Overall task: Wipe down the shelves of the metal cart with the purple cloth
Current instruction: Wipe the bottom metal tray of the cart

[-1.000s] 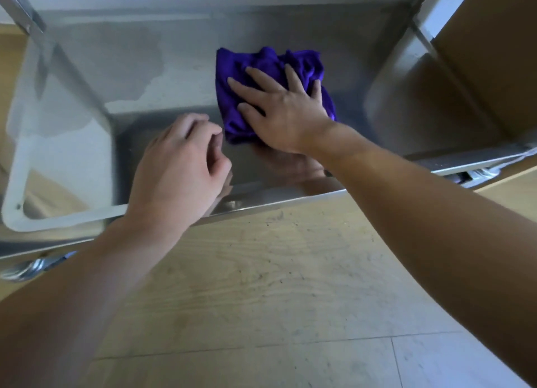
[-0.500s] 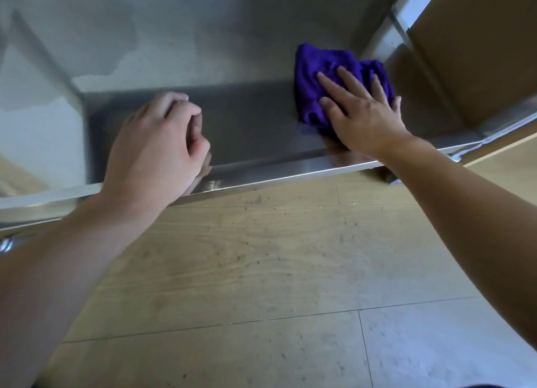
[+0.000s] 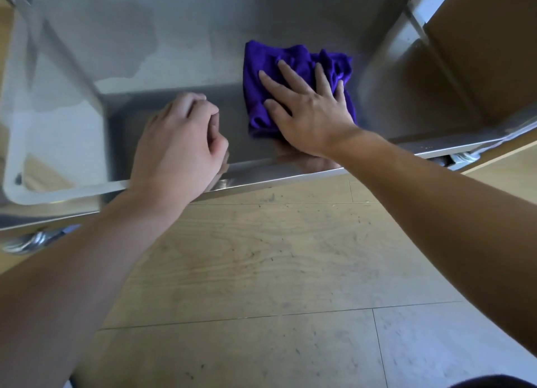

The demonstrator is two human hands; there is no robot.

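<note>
The purple cloth (image 3: 293,67) lies bunched on the low shelf of the metal cart (image 3: 180,53), right of the middle. My right hand (image 3: 308,108) presses flat on the cloth with its fingers spread. My left hand (image 3: 180,146) is curled over the shelf's front rim (image 3: 261,175), left of the cloth, with its fingers closed on the lip. The near part of the cloth is hidden under my right palm.
A cart upright (image 3: 418,18) rises at the back right beside a brown cardboard wall (image 3: 488,44). Caster wheels (image 3: 26,242) show under the shelf at both front corners. Pale wooden flooring (image 3: 261,271) lies below my arms.
My right hand slid the cloth to the right end of the shelf, and now it is back toward the middle. My left hand has stayed on the front rim.
</note>
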